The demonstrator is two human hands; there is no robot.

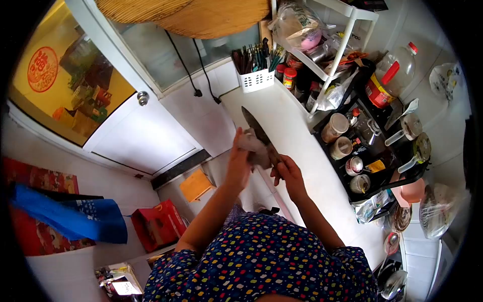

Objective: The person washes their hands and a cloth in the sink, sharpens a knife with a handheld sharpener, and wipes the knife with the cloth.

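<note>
A kitchen knife (255,124) with a dark blade is held in front of my body, its tip pointing away from me and up to the left. My right hand (292,176) is closed round its handle. In my left hand (238,163) is a crumpled greyish cloth (255,149), pressed against the blade near the handle. The cloth covers part of the blade. Both hands are above the near-left edge of the white counter (314,176).
On the counter stand a white basket (257,80) of utensils, a white rack (347,38), and a black tray (370,189) with jars. An oil bottle (395,73) is behind. To the left are a door (136,121), a wooden stool (196,185) and a red box (160,225).
</note>
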